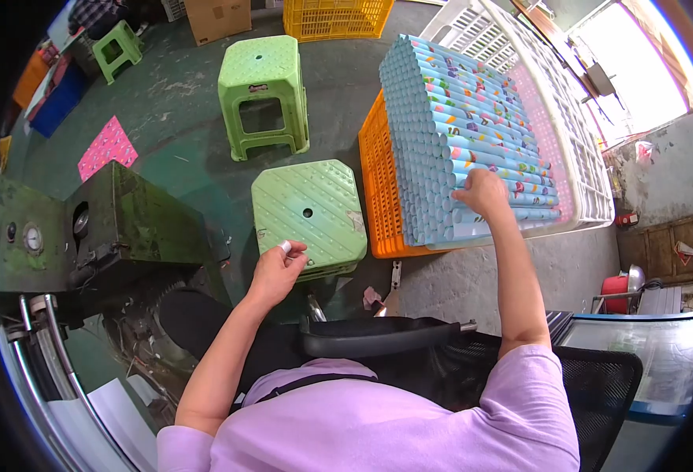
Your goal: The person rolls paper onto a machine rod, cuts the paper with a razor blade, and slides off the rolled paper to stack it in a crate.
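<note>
A tall stack of light blue patterned paper tubes point(488, 126) lies in a white basket point(571, 134), above an orange crate point(379, 181). My right hand point(484, 191) rests at the near part of the stack, fingers curled at the tubes; whether it grips one I cannot make out. My left hand point(279, 271) is over the near edge of a green stool point(308, 206), its fingers bent together, with a white wrap on one finger. What those fingers hold, if anything, is too small to tell.
Beyond the near stool stands a second green stool point(261, 71). Green machinery point(149, 228) is at the left, and a pink sheet point(108, 149) lies on the floor. A yellow crate point(334, 20) and a cardboard box point(218, 17) are at the back. A person point(98, 14) is at the upper left.
</note>
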`<control>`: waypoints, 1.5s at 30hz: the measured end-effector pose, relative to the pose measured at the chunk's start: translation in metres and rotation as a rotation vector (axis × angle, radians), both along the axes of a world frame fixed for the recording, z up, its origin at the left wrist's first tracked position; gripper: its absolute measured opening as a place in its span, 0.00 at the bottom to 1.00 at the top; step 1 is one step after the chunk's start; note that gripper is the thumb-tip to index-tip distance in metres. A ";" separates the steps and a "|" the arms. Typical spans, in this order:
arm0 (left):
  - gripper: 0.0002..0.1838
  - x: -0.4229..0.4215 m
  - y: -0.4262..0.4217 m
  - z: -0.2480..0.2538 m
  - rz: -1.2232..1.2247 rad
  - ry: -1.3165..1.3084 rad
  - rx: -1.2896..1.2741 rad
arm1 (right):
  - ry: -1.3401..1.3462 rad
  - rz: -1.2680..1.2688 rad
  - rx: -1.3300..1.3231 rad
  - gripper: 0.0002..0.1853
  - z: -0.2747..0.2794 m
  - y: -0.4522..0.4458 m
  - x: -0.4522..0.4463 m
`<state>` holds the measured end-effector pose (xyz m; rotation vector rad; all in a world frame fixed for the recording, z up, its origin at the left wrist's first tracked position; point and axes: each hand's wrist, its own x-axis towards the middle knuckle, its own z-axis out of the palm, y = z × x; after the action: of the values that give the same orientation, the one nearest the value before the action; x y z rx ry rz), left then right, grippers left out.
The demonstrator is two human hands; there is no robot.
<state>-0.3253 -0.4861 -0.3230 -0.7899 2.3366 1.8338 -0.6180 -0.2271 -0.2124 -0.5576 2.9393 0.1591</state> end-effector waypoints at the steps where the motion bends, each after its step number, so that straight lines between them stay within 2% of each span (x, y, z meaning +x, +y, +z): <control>1: 0.15 0.001 -0.001 0.002 0.007 0.000 -0.006 | 0.034 0.020 0.012 0.22 -0.001 -0.001 0.001; 3: 0.15 -0.003 -0.001 0.003 0.006 0.011 -0.030 | 0.074 0.050 0.028 0.23 0.004 0.001 0.000; 5: 0.15 -0.012 0.004 0.007 -0.010 0.009 -0.076 | 0.273 0.095 -0.081 0.20 0.034 0.000 0.008; 7: 0.15 -0.033 0.013 0.007 -0.059 0.034 -0.110 | 0.268 0.011 -0.254 0.19 0.092 -0.009 0.015; 9: 0.16 -0.063 0.026 0.010 -0.117 0.130 -0.158 | 0.375 0.013 -0.286 0.16 0.149 -0.013 0.027; 11: 0.16 -0.094 0.045 0.003 -0.081 0.285 -0.171 | 0.276 0.046 -0.233 0.14 0.148 0.004 -0.004; 13: 0.15 -0.119 0.062 0.002 -0.044 0.375 -0.181 | 0.080 0.112 -0.124 0.11 0.139 0.022 -0.038; 15: 0.14 -0.139 0.080 0.014 -0.144 0.328 -0.151 | 0.128 0.220 0.163 0.10 0.109 0.007 -0.003; 17: 0.14 -0.152 0.091 0.021 -0.216 0.330 -0.151 | 0.061 0.322 0.129 0.08 0.062 -0.002 0.010; 20: 0.14 -0.164 0.103 0.021 -0.348 0.321 -0.145 | -0.023 0.253 0.147 0.07 0.024 0.003 0.000; 23: 0.16 -0.178 0.109 0.020 -0.420 0.310 -0.012 | 0.036 0.096 0.099 0.07 0.001 0.019 -0.008; 28: 0.21 -0.193 0.127 0.001 -0.380 0.458 -0.062 | 0.022 -0.070 0.055 0.08 -0.031 0.031 0.001; 31: 0.29 -0.198 0.139 0.000 -0.321 0.380 -0.409 | 0.162 -0.236 -0.129 0.11 -0.040 0.032 0.008; 32: 0.29 -0.199 0.147 0.001 -0.328 0.377 -0.407 | 0.158 -0.243 -0.129 0.11 -0.041 0.034 0.011; 35: 0.33 -0.207 0.171 0.008 -0.258 0.372 -0.697 | 0.134 -0.243 -0.187 0.14 -0.034 0.034 0.016; 40: 0.33 -0.213 0.187 0.015 -0.360 0.253 -0.573 | 0.262 -0.198 -0.230 0.16 -0.050 0.040 0.021; 43: 0.33 -0.227 0.157 -0.018 0.044 0.306 -0.245 | 0.217 -0.266 -0.274 0.19 -0.038 0.031 0.022; 45: 0.32 -0.250 0.141 -0.020 0.274 0.412 -0.161 | 0.218 -0.262 -0.283 0.20 -0.041 0.032 0.026</control>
<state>-0.5750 -0.3455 -0.3429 -0.8557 2.7768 2.1099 -0.5919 -0.1952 -0.2536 -0.1900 3.2353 -0.2443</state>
